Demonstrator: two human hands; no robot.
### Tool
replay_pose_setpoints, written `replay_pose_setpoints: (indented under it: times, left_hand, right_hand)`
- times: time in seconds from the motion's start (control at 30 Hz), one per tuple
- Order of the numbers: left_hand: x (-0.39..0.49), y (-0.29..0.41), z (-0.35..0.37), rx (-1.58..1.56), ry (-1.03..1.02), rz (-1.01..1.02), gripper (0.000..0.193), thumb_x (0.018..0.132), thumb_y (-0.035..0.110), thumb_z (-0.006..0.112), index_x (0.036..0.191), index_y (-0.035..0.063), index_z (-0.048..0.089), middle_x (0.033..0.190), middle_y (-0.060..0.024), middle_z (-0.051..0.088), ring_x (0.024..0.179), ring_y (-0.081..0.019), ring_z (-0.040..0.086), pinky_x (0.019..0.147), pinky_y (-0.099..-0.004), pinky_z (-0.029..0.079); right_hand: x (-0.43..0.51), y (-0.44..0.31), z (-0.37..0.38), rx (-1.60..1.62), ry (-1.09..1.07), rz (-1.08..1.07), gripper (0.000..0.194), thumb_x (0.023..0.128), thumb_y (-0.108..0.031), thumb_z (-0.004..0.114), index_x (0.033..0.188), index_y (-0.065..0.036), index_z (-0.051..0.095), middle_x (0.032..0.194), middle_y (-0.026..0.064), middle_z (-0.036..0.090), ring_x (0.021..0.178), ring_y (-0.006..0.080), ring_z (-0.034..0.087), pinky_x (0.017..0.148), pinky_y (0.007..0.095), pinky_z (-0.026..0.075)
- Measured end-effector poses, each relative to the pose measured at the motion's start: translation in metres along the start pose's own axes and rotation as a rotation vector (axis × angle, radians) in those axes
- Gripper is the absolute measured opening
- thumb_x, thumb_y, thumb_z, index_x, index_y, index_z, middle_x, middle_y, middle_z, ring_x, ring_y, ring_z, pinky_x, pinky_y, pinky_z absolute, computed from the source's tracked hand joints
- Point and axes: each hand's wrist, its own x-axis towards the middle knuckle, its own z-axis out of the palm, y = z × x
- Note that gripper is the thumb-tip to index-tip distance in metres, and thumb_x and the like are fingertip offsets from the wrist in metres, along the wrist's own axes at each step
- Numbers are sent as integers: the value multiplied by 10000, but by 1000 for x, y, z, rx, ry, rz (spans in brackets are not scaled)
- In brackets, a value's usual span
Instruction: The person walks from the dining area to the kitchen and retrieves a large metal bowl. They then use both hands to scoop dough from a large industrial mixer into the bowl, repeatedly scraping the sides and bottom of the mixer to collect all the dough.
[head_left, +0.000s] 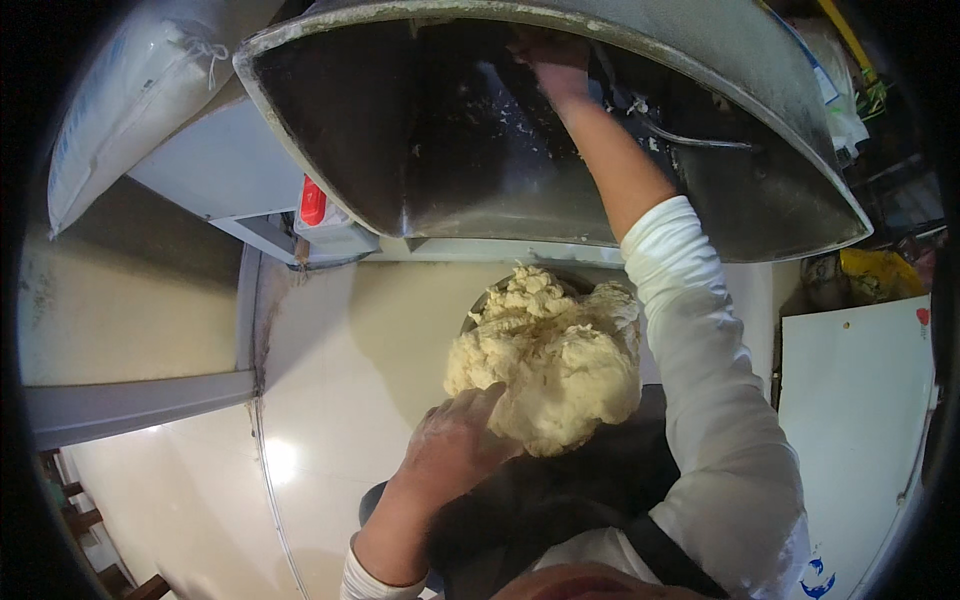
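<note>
A large mass of pale, lumpy dough (555, 375) is heaped over a round metal basin (474, 319), whose rim shows only at the far left side. My left hand (465, 431) grips the near left edge of the dough, fingers on top of it; whether it also holds the basin beneath is hidden. Above, my right arm reaches into a big metal mixer trough (487, 214). My right hand (555, 64) is deep in its shadow, close to the inner wall, and its fingers are hard to make out. Scraps of dough cling inside, near a curved metal mixing bar (697, 141).
Upper left, a tied white sack (142, 112) rests beside a white cabinet (225, 161). A tub with a red handle (313, 201) stands under the trough's left corner. A white panel (851, 420) borders the right side. Pale tiled floor (337, 360) lies below.
</note>
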Motion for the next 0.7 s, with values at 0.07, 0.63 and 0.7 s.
replay_pose_setpoints:
  times: [0.07, 0.63, 0.7]
  left_hand:
    - [-4, -2, -2, -2, 3, 0, 752, 861, 418, 798, 1467, 87, 501, 1277, -233, 649, 1177, -438, 623, 1006, -498, 495]
    - [2, -10, -3, -23, 15, 4, 762, 832, 372, 811, 1463, 81, 498, 1282, -188, 634, 1134, -391, 634, 980, -492, 495]
    - [0, -10, -3, -32, 74, 60, 754, 836, 366, 806, 1462, 80, 499, 1262, -186, 635, 1123, -392, 634, 976, -492, 496]
  right_hand:
    - [-13, -7, -14, 98, -51, 370, 220, 1018, -197, 642, 1148, -32, 706, 1075, 176, 733, 894, 283, 744, 679, 383, 614]
    - [100, 78, -188, -1502, -319, -291, 506, 1034, -467, 521, 1341, -86, 655, 1399, 214, 614, 1258, 423, 579, 1093, 495, 426]
    - [84, 53, -186, -1539, -313, -437, 499, 1026, -447, 545, 1349, -82, 652, 1403, 225, 610, 1271, 420, 575, 1103, 494, 424]
